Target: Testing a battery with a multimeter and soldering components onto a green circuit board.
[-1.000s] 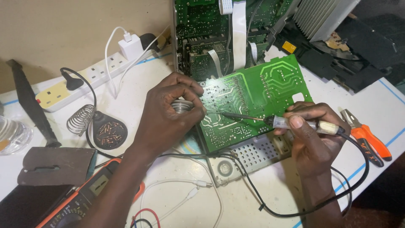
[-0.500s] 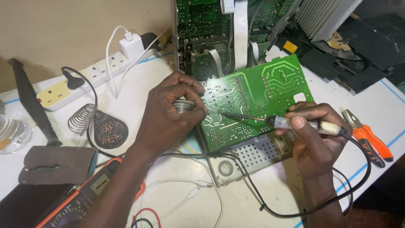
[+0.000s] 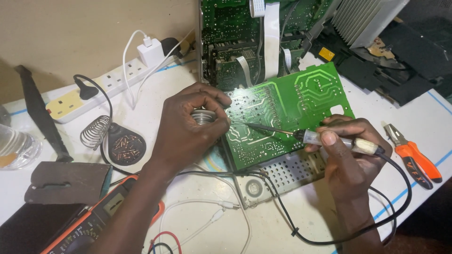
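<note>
Reaching up from the near edge, both forearms crossed a white bench (image 3: 301, 226). Nearest on the left lay a multimeter (image 3: 89, 226), cut off by the frame, with a dark slab (image 3: 66, 181) just beyond it. The right hand (image 3: 348, 160) sat near right, fingers wrapped round the handle of a soldering iron (image 3: 325, 138), thumb pressed on top; its black cord (image 3: 329, 235) looped back toward the near edge. The iron pointed left, its tip resting on a green circuit board (image 3: 287, 113) that lay tilted at mid-bench over a perforated metal plate (image 3: 287, 174). The left hand (image 3: 188, 127) was curled at the board's left edge, clenched round a solder spool (image 3: 203, 116); only the spool's rim showed between the fingers, and whether a strand of solder reached the tip was too fine to tell. Pliers (image 3: 414, 157) with orange grips lay right of the right hand. Left of the left hand stood a coiled iron stand (image 3: 113, 138), and farther left a glass (image 3: 14, 148), partly out of view. Farther back ran a power strip (image 3: 103, 89) with a white charger (image 3: 150, 51). Farthest, an opened chassis (image 3: 245, 42) and a heatsink (image 3: 367, 21) were cropped by the top edge.
</note>
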